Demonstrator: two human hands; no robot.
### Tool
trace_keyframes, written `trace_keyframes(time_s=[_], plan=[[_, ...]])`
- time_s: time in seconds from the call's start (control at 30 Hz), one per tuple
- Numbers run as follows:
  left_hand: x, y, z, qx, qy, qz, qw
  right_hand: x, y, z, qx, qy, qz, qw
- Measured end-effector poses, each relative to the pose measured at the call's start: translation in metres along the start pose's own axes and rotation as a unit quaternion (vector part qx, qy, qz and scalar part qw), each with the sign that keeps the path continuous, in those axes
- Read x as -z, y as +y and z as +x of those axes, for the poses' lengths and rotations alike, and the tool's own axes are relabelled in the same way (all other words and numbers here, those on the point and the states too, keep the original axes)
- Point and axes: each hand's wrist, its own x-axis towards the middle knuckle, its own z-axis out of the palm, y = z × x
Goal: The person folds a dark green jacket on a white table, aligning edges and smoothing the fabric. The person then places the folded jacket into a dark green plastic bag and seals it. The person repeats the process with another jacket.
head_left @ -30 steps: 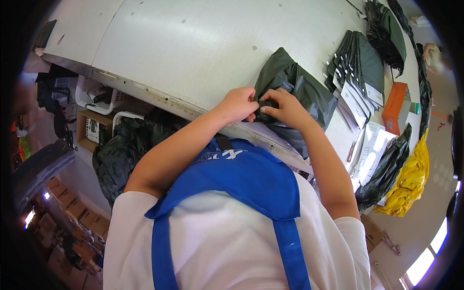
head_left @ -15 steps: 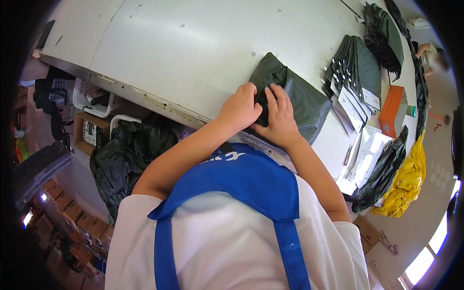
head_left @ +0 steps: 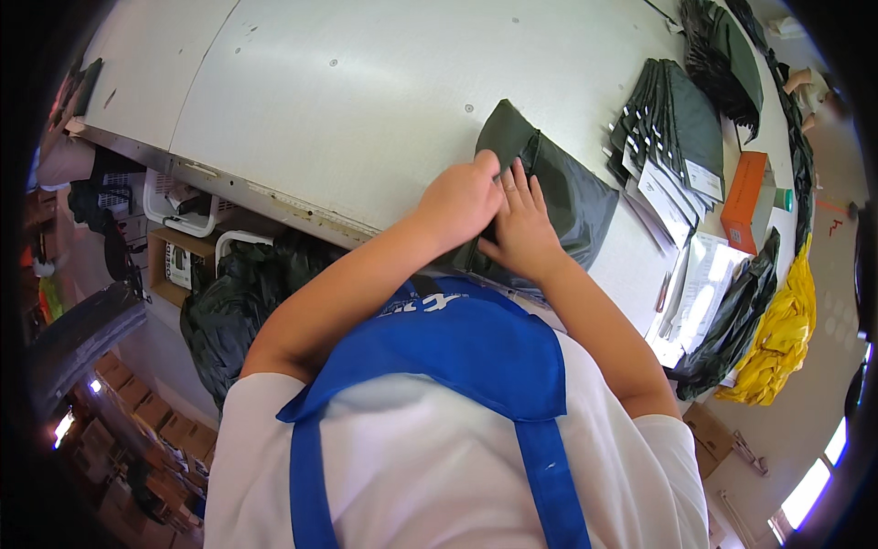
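A dark green-black plastic mailing bag [head_left: 578, 194] lies at a slant on the pale worktable [head_left: 311, 128], close in front of me. My left hand [head_left: 462, 199] is closed at the bag's left part, fingers curled against the folded-over flap [head_left: 505, 128]. What its fingertips pinch is hidden, but they seem to be on the flap. Flat on the bag, just right of the left hand, rests my right hand [head_left: 527, 224], its fingers stretched out near the flap's edge. The bag's near corner is partly covered by my hands and forearms.
Right of the bag lies a fanned stack of dark mailing bags with white labels [head_left: 672, 137]. Beyond it stand an orange box [head_left: 745, 201], papers [head_left: 700, 284] and yellow plastic [head_left: 782, 320]. White baskets [head_left: 178, 201] and black plastic [head_left: 233, 320] sit below the table's left edge.
The bag's opening, gaping before, now lies folded flat. My left hand has moved slightly up along the flap, and my right hand has flattened onto the bag.
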Motion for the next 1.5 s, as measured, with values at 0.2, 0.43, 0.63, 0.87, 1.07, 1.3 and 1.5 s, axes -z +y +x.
trace_keyframes(time_s=[0.2, 0.43, 0.63, 0.87, 1.07, 1.3, 1.5], plan=[[-0.033, -0.018, -0.002, 0.006, -0.033, 0.097, 0.995, -0.037, -0.004, 0.021, -0.076, -0.079, -0.067, 0.992], [-0.019, -0.021, 0.003, 0.001, -0.047, 0.153, 0.987, -0.018, 0.035, 0.0, -0.005, 0.13, 0.229, 0.965], [-0.025, -0.025, -0.002, 0.011, -0.009, 0.18, 0.984, -0.024, 0.018, -0.027, -0.085, 0.115, 0.01, 0.99], [-0.037, -0.025, 0.01, -0.033, -0.039, 0.141, 0.989, -0.043, 0.02, -0.006, -0.11, 0.077, -0.044, 0.99], [-0.04, -0.033, 0.018, -0.013, -0.07, 0.126, 0.989, -0.048, 0.01, 0.0, -0.149, 0.104, 0.03, 0.983], [-0.06, -0.018, 0.012, -0.016, -0.063, 0.13, 0.989, -0.066, 0.033, 0.001, -0.094, 0.172, 0.125, 0.973], [-0.061, -0.024, 0.022, 0.016, -0.1, 0.205, 0.974, -0.053, 0.04, -0.021, -0.048, 0.276, 0.32, 0.905]])
